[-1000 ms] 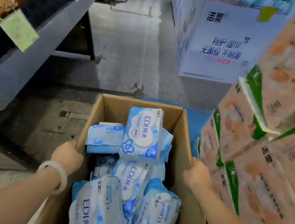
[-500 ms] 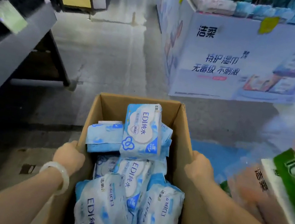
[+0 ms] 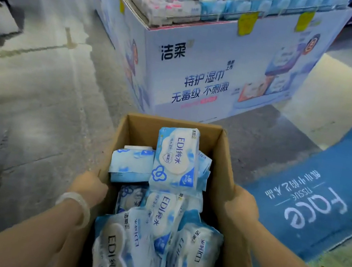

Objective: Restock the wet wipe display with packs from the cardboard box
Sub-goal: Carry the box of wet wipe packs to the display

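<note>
The left hand [image 3: 89, 185], with a pale translucent bangle [image 3: 75, 206] on its wrist, grips the left rim of the open brown cardboard box [image 3: 222, 171], fingers curled over the edge. The right hand [image 3: 241, 205] grips the right rim in the same manner; its fingertips are hidden inside the wall. The box fills the lower centre of the frame, and its near end is cut off by the bottom edge. Inside lie blue-and-white soft wet wipe packs [image 3: 175, 159], piled loosely; one stands upright against the far part of the pile, the others lean or lie flat nearer the viewer. The floor of the box is hidden. Just beyond the far rim, in the upper centre, stands the white-and-blue printed wet wipe display stand [image 3: 195, 66], its near corner pointing toward the box; the goods on top are blurred. Bare grey concrete floor [image 3: 34, 109] lies open at the left. At the right, a blue floor mat with white lettering [image 3: 321, 204] lies flat, its right end cut off.
</note>
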A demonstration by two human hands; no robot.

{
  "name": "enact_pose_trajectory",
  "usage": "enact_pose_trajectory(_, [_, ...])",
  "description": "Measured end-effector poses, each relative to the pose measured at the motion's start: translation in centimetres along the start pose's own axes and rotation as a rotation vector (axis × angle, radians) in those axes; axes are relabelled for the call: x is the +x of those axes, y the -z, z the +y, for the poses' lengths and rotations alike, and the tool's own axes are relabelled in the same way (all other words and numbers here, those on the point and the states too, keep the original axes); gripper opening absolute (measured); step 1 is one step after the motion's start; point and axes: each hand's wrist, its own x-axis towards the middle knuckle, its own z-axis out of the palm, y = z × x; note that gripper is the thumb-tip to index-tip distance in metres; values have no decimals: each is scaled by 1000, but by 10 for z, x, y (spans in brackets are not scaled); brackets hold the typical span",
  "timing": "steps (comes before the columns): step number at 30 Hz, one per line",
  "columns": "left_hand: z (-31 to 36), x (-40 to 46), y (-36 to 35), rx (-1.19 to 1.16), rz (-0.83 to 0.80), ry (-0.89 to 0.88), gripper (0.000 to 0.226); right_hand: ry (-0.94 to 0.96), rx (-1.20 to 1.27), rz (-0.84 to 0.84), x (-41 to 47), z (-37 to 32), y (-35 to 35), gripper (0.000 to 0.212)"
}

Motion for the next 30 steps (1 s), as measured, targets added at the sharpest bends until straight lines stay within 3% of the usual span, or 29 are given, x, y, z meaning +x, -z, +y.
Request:
enact_pose_trajectory(4, [76, 91, -20, 34, -71, -84, 27, -40, -68, 60, 99, -18, 19, 8])
enact_pose_trajectory(20, [412, 356, -65, 135, -265, -442, 32, -422, 33, 213, 400, -72, 100, 19])
enact_pose_trajectory(22, [445, 377, -72, 71, -279, -476, 26, -465, 58, 245, 430, -74, 100, 27])
enact_pose_trajectory(26, [496, 427, -102, 52, -299, -459, 24, -541, 102, 293, 483, -77, 93, 8])
enact_pose_trajectory(30, [529, 474, -145, 145, -299, -515, 16, -587, 153, 297, 535, -66, 79, 11])
